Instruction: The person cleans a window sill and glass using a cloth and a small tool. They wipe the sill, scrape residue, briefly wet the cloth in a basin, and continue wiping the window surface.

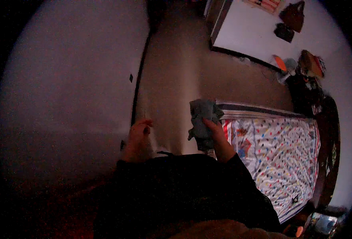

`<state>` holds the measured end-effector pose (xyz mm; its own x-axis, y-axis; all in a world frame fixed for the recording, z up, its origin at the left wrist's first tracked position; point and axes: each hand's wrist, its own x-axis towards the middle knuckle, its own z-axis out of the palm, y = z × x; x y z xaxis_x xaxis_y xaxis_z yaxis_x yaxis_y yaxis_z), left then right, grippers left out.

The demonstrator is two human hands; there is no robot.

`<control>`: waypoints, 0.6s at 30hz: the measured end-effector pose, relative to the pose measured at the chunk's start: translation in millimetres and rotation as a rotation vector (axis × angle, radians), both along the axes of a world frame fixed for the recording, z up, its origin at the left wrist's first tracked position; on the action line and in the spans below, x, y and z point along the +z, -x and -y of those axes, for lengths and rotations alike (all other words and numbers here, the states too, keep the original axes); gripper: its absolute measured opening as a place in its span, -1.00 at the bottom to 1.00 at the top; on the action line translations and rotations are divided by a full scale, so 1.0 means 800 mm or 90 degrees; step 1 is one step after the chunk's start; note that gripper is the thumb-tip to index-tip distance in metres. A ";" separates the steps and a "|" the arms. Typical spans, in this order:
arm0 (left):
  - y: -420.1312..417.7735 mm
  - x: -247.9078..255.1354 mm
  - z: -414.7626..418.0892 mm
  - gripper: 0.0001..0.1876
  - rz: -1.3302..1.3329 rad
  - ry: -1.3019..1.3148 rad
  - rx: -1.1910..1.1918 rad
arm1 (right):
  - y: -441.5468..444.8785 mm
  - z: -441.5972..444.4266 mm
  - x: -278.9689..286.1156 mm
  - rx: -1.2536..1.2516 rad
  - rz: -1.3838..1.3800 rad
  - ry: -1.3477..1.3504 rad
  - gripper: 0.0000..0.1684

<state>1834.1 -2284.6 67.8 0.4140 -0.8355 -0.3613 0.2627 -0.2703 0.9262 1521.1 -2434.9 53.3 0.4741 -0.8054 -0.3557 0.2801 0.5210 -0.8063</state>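
Note:
My right hand (220, 138) grips a grey, bunched-up cloth (202, 124), with the thumb laid across its near face. The cloth hangs in loose folds in front of my body, beside the corner of a bed. On the other side, my left hand (138, 136) is close to the wall, fingers loosely bent. Nothing shows in it, but dim light and blur hide how far its fingers are closed. Both forearms come out of dark sleeves (244, 176).
A bed with a colourful spotted bedspread (283, 155) lies to the right, its dark headboard (328, 149) beyond. A pale wall (74, 74) rises on the left. Brown floor (170, 74) runs ahead. Dark bags (292, 16) hang at the far wall (250, 30).

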 end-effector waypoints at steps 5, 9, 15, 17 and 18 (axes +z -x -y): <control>-0.099 -0.014 0.177 -0.77 -0.028 -0.093 0.038 | -0.103 0.209 -0.020 -0.061 -0.116 0.047 -0.37; -0.201 -0.023 0.350 -0.76 -0.013 -0.003 -0.062 | -0.200 0.356 0.045 -0.004 -0.100 0.002 -0.32; -0.204 0.083 0.627 -0.70 0.068 0.029 -0.221 | -0.270 0.536 0.085 -0.093 -0.175 -0.058 -0.29; -0.223 0.089 0.707 -0.64 0.071 0.081 -0.245 | -0.279 0.609 0.069 -0.060 -0.087 -0.044 -0.15; -0.235 0.090 0.750 -0.61 0.079 0.059 -0.240 | -0.287 0.649 0.063 -0.077 -0.097 -0.048 -0.16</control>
